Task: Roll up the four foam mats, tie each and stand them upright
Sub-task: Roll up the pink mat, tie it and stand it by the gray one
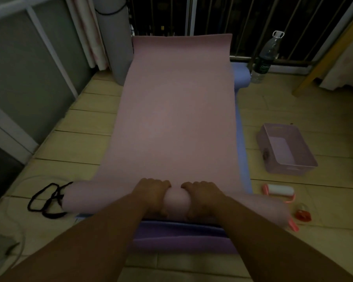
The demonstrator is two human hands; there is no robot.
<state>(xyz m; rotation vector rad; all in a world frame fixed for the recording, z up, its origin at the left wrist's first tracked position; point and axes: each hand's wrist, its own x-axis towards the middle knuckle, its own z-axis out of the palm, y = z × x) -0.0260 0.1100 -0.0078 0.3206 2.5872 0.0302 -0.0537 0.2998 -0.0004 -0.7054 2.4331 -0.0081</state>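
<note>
Left hand (pixel 151 195) and right hand (pixel 204 197) curl their fingers over the short roll begun at the near end of the pink mat (pixel 177 110); beyond its far-left corner one grey mat (pixel 118 43) stands tied, beneath it a blue mat (pixel 242 78) lies unrolled, and left of it lies a cord (pixel 47 200).

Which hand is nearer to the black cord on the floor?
Left. The left hand grips the pink mat roll nearer the black cord; the right hand grips farther right.
</note>
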